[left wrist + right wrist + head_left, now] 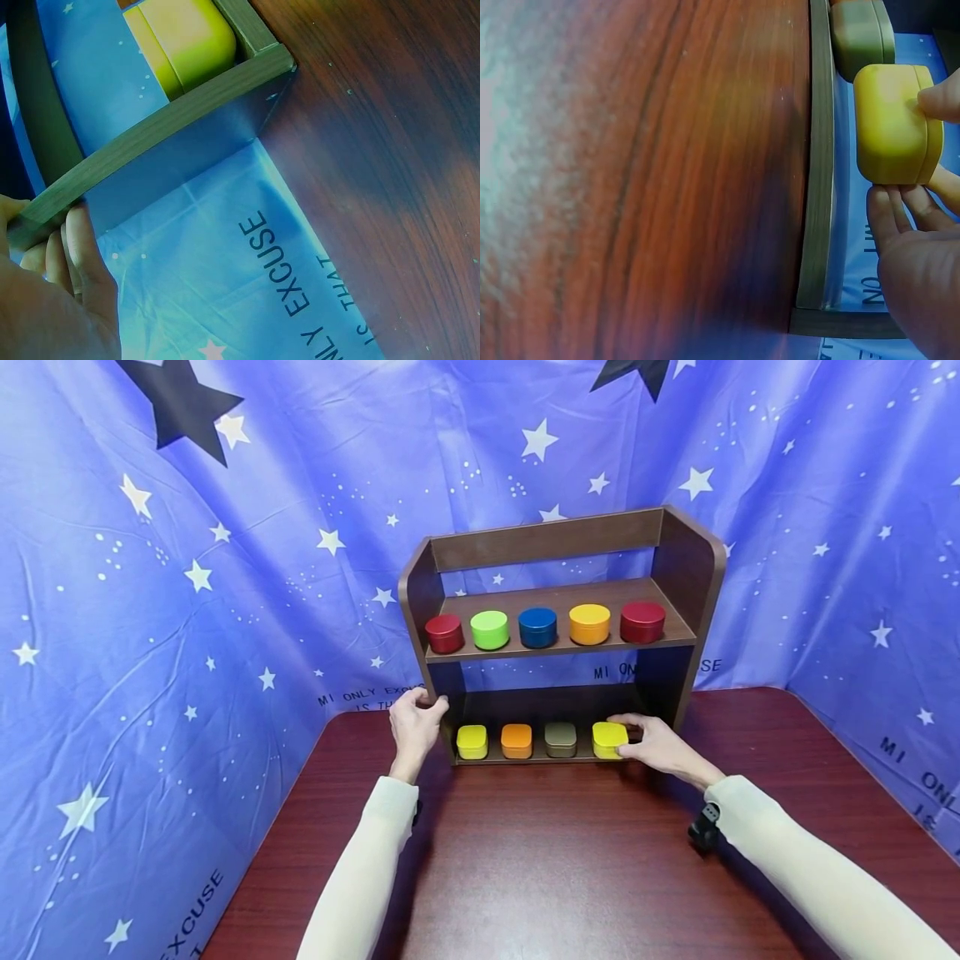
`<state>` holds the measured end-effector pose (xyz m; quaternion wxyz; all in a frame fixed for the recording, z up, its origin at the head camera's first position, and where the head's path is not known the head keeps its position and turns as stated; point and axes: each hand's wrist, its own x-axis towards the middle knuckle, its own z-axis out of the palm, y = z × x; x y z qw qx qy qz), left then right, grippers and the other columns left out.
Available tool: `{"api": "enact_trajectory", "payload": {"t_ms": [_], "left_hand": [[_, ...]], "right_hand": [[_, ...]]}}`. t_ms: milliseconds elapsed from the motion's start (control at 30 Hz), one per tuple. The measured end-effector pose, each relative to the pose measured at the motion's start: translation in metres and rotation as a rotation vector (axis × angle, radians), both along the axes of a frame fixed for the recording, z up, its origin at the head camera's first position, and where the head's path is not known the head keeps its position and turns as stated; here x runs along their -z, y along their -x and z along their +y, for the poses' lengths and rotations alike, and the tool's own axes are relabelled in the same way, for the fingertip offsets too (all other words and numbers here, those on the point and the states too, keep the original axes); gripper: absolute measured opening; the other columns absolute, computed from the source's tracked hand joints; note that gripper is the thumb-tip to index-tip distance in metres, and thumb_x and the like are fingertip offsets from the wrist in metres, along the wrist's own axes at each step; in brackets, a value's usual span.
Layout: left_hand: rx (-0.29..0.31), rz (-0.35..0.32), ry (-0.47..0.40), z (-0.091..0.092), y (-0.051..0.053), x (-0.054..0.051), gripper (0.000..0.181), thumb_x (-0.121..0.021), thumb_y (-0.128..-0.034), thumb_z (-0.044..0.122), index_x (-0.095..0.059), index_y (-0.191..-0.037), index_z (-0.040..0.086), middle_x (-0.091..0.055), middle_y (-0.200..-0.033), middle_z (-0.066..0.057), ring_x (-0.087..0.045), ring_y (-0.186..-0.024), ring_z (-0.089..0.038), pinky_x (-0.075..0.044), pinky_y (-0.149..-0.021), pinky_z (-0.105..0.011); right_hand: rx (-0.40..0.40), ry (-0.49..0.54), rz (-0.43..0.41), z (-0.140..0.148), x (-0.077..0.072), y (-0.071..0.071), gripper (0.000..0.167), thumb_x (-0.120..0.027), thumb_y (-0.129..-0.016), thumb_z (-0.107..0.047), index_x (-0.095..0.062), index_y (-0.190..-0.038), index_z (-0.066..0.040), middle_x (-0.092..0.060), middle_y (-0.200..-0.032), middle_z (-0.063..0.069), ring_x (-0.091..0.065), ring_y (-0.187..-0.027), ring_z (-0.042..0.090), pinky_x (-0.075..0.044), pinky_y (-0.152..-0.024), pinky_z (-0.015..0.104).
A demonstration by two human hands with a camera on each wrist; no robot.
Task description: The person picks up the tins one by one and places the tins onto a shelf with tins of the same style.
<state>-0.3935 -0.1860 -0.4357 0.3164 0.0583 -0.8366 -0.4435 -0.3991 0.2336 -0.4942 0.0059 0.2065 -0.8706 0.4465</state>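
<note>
A dark brown two-tier wooden shelf [547, 541] stands at the back of the table. My left hand [415, 725] grips the edge of its left side panel [150, 139], thumb on one face and fingers on the other. At the right end of the lower tier, my right hand [660, 746] pinches a yellow square tin [891, 124] between thumb and fingers. Left of that tin on the same tier sit an olive tin [560, 740], an orange tin [517, 742] and another yellow tin [472, 742]. Whether the pinched tin touches the tier is hard to tell.
Along the upper tier stand round tins: a small red one [445, 633], a green one [490, 630], a blue one [537, 627], an orange-yellow one [589, 624] and a larger red one [642, 622]. A blue star-printed curtain [315, 485] hangs behind the reddish-brown table [555, 860].
</note>
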Motion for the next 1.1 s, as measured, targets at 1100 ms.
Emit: {"api": "enact_trajectory", "payload": {"t_ms": [1100], "left_hand": [[-0.002,0.020,0.005,-0.001,0.004,0.004,0.020,-0.083,-0.0838,0.026,-0.075,-0.082,0.008,-0.078,-0.089,-0.013,-0.069,-0.086,-0.035,-0.051,-0.077,-0.045]], "right_hand": [[-0.045,-0.033,-0.045,0.004,0.008,0.016,0.062,-0.076,-0.091,-0.004,-0.058,-0.148,0.009,-0.069,-0.138,0.030,-0.065,-0.120,0.034,-0.049,-0.088,0.013]]}}
